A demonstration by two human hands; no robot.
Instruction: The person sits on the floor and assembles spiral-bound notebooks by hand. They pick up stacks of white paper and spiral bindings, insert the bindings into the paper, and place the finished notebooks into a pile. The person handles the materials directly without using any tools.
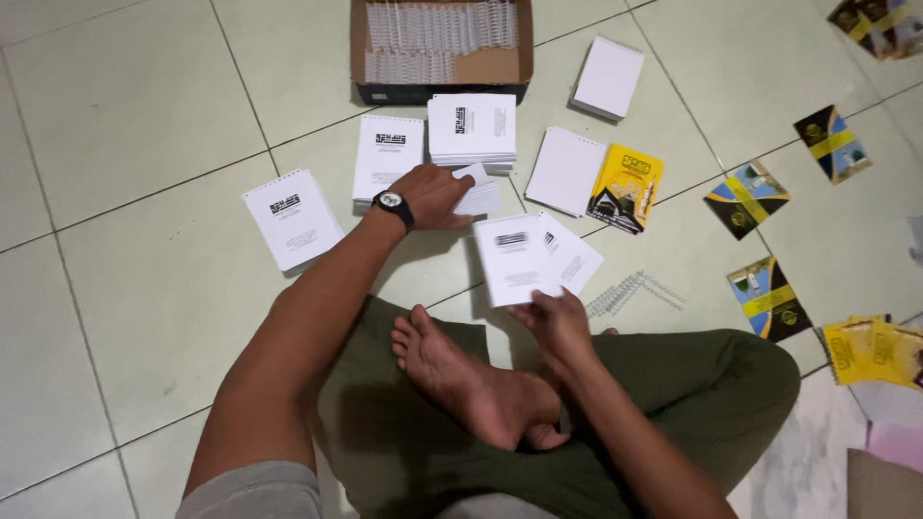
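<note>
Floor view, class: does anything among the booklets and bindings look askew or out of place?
Mostly orderly. One loose wire binding coil lies alone on the tiles by the right hand, away from the cardboard box holding the other coils. The white page stacks held by that hand are fanned unevenly, not squared.

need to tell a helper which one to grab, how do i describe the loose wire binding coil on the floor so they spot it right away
Start from the cardboard box of binding coils at the top edge and come down to the seated person's right hand. Just right of it, on bare tile, lies the loose wire binding coil. It is the only coil outside the box, silvery and open-looped among flat white booklets.
</note>
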